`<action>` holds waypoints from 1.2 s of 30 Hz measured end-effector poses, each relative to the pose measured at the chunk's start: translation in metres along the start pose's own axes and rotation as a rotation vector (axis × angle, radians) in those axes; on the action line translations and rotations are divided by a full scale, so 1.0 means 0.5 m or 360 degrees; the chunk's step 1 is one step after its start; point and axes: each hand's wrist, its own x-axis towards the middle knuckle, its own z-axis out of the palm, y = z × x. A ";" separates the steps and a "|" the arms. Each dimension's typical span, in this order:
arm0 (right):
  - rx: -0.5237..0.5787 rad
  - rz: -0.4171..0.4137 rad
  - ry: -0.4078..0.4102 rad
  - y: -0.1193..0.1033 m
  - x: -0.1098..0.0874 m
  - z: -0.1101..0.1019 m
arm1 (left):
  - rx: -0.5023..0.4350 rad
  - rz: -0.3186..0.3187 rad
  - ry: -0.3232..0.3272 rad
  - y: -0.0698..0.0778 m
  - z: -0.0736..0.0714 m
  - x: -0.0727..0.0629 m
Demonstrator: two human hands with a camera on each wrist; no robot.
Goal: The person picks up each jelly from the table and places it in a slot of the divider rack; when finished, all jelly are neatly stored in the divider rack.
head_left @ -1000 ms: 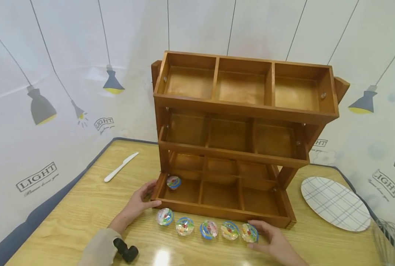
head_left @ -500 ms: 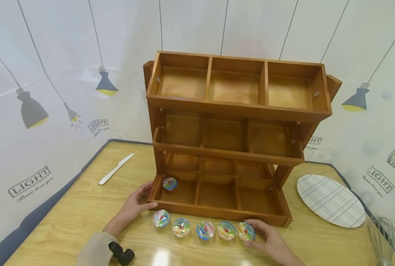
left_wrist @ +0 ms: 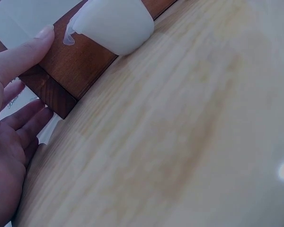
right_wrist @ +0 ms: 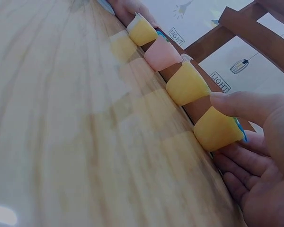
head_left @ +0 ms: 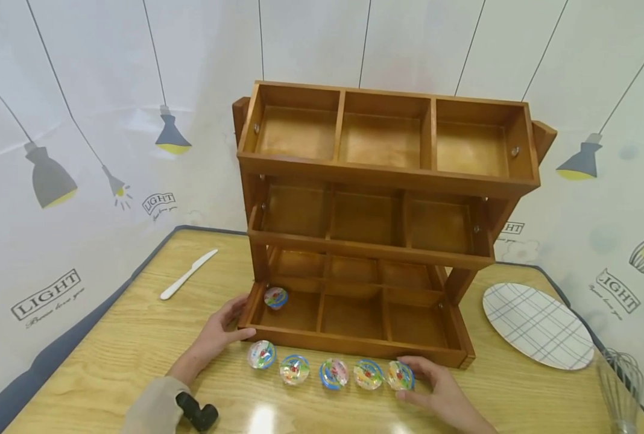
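A brown wooden three-tier rack stands on the table, each tier split into compartments. One jelly cup with a printed film lid sits in the bottom tier's left compartment. Several more jelly cups line up before the rack; the right wrist view shows yellow cups and a pink cup. My left hand rests at the rack's lower left corner, thumb along the front, fingers by the side. My right hand has thumb and fingers around the row's rightmost jelly cup, which is on the table.
A white knife lies left of the rack. To the right are a checked plate and a wire whisk. A printed curtain hangs behind the table.
The whole head view has shifted slightly left. Both hands keep their places at the rack corner and the rightmost cup; the cups and rack stay put.
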 end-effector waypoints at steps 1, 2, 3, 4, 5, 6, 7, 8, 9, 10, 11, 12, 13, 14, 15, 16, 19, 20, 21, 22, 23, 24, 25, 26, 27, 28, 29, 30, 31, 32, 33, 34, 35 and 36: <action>-0.0043 -0.0027 0.0033 -0.002 0.000 0.001 | 0.0007 -0.0004 0.0003 -0.001 0.000 0.000; -0.0077 -0.0020 0.0076 -0.007 0.000 0.002 | 0.0005 -0.0006 0.0010 -0.001 0.001 0.000; -0.0114 -0.0007 0.0128 -0.013 0.000 0.003 | 0.0007 -0.0005 0.0015 -0.002 0.002 0.000; -0.0165 -0.0004 0.0186 -0.021 0.001 0.004 | 0.0006 -0.0008 0.0017 -0.002 0.002 0.000; -0.0214 0.0010 0.0246 -0.031 0.002 0.004 | 0.0006 -0.0006 0.0014 -0.002 0.003 0.000; -0.0254 0.0017 0.0304 -0.042 0.003 0.005 | 0.0000 -0.0004 0.0012 -0.003 0.003 0.000; -0.0286 0.0045 0.0347 -0.053 0.005 0.004 | -0.0007 -0.0002 0.0007 -0.003 0.004 0.001; -0.0293 0.0073 0.0379 -0.066 0.009 0.004 | -0.0008 -0.0004 0.0002 -0.003 0.004 0.001; -0.0285 0.0073 0.0401 -0.079 0.014 0.004 | -0.0012 -0.0006 -0.0005 -0.003 0.004 0.002; -0.0264 0.0050 0.0401 -0.091 0.022 0.004 | -0.0019 -0.0010 -0.0005 -0.002 0.004 0.002; -0.0224 0.0025 0.0389 -0.104 0.032 0.005 | -0.0020 -0.0010 -0.0002 -0.001 0.003 0.003; -0.0169 -0.0007 0.0362 -0.117 0.044 0.008 | -0.0022 -0.0011 0.0004 -0.001 0.002 0.004; -0.0092 -0.0041 0.0320 -0.128 0.059 0.012 | -0.0022 -0.0014 0.0012 0.000 0.001 0.004; -0.0013 -0.0081 0.0267 -0.140 0.076 0.018 | -0.0020 -0.0013 0.0017 0.001 0.000 0.005; 0.0066 -0.0109 0.0208 -0.151 0.094 0.025 | -0.0019 -0.0009 0.0020 0.001 -0.002 0.005; 0.0129 -0.0124 0.0153 -0.161 0.113 0.034 | -0.0010 0.0000 0.0019 0.001 -0.003 0.006; 0.0235 -0.0103 0.0023 -0.188 0.174 0.071 | 0.0005 0.0028 -0.0005 -0.001 -0.005 0.006; 0.0227 -0.0079 -0.0006 -0.197 0.194 0.085 | 0.0014 0.0032 -0.0008 -0.002 -0.007 0.005; 0.0204 -0.0058 -0.0031 -0.205 0.216 0.100 | 0.0017 0.0034 -0.0006 -0.002 -0.008 0.004; 0.0169 -0.0037 -0.0047 -0.213 0.236 0.115 | 0.0021 0.0038 -0.0001 -0.002 -0.009 0.004; 0.0123 -0.0023 -0.0063 -0.220 0.255 0.129 | 0.0020 0.0037 0.0010 -0.002 -0.010 0.003; 0.0063 -0.0017 -0.0072 -0.225 0.273 0.143 | 0.0018 0.0032 0.0022 -0.002 -0.010 0.003; 0.0005 -0.0008 -0.0078 -0.230 0.289 0.155 | 0.0014 0.0029 0.0033 -0.001 -0.011 0.003; -0.0054 0.0007 -0.0084 -0.234 0.302 0.166 | 0.0009 0.0029 0.0038 -0.001 -0.010 0.004; -0.0123 0.0016 -0.0087 -0.237 0.313 0.176 | -0.0003 0.0032 0.0036 0.000 -0.009 0.005; -0.0200 0.0022 -0.0094 -0.239 0.321 0.184 | -0.0004 0.0038 0.0027 0.000 -0.007 0.006; -0.0269 0.0035 -0.0110 -0.240 0.326 0.192 | -0.0016 0.0035 0.0018 0.000 -0.006 0.007; -0.0330 0.0050 -0.0128 -0.241 0.330 0.199 | -0.0026 0.0031 0.0007 -0.001 -0.004 0.008; -0.0387 0.0058 -0.0152 -0.242 0.332 0.205 | -0.0035 0.0031 0.0000 -0.001 -0.002 0.008; -0.0439 0.0064 -0.0176 -0.243 0.333 0.210 | -0.0037 0.0030 -0.0006 -0.001 -0.001 0.007; -0.0479 0.0074 -0.0202 -0.245 0.334 0.215 | -0.0042 0.0024 -0.0007 -0.001 0.001 0.006; -0.0502 0.0082 -0.0229 -0.246 0.334 0.219 | -0.0041 0.0021 -0.0005 0.000 0.002 0.005; -0.0513 0.0087 -0.0249 -0.247 0.335 0.221 | -0.0051 0.0017 0.0002 0.000 0.002 0.005; -0.0528 0.0086 -0.0264 -0.248 0.335 0.224 | -0.0052 0.0017 0.0006 0.001 0.003 0.004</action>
